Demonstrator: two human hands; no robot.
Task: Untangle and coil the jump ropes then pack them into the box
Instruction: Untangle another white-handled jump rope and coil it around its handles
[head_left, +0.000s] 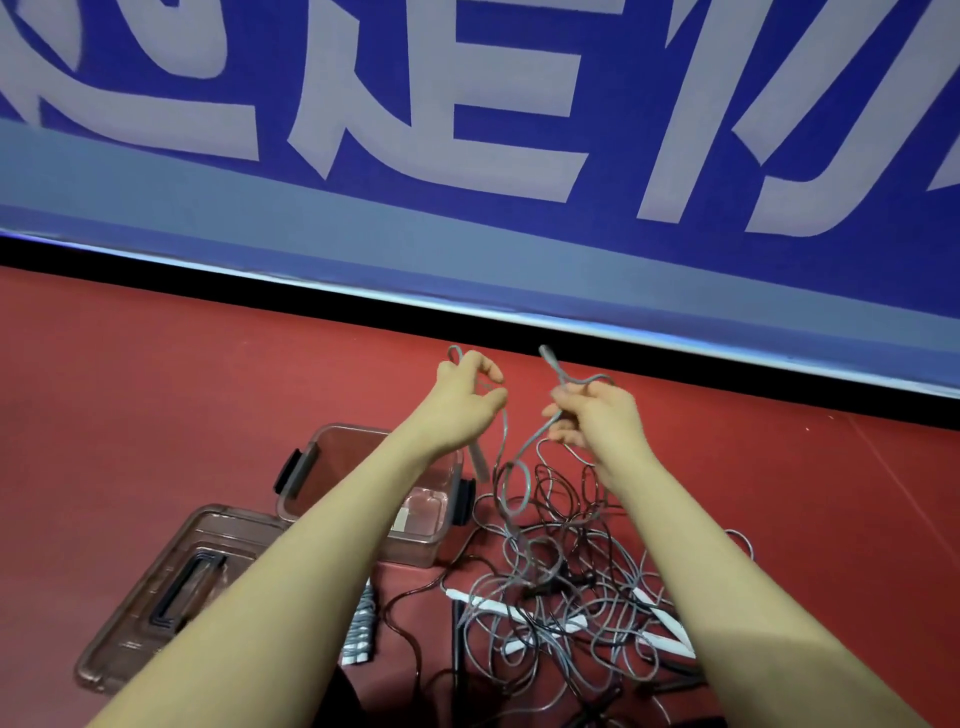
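Nearest the camera, the tangle (566, 582) of grey and black jump ropes lies on the red floor (156, 389), with white handles (519, 613) and at least one black one poking out of the heap. Just left of it lies a small ribbed grey piece (361, 623) (what it is, I cannot tell). Further left the clear lid (156, 597) lies flat, and behind it the box (363, 488) stands open beside the tangle, with nothing coiled in it yet.

Above the heap, both hands hold one grey rope (524, 447) up. The left hand (467, 395) pinches a loop of it between thumb and fingers, and a grey handle (480, 465) hangs below that hand. The right hand (592, 415) has its fingers curled round another stretch, whose bent end sticks up above the knuckles. From there the rope drops into the pile.

The ropes look light, thin and limp, probably smooth plastic cord that slides but snags where loops cross. A handle is likely the best place for a grip, feeding it back through the loops one crossing at a time. Hard pulling would probably tighten the knots.

Beyond the hands, a blue wall banner (467, 156) with large pale lettering stands behind.
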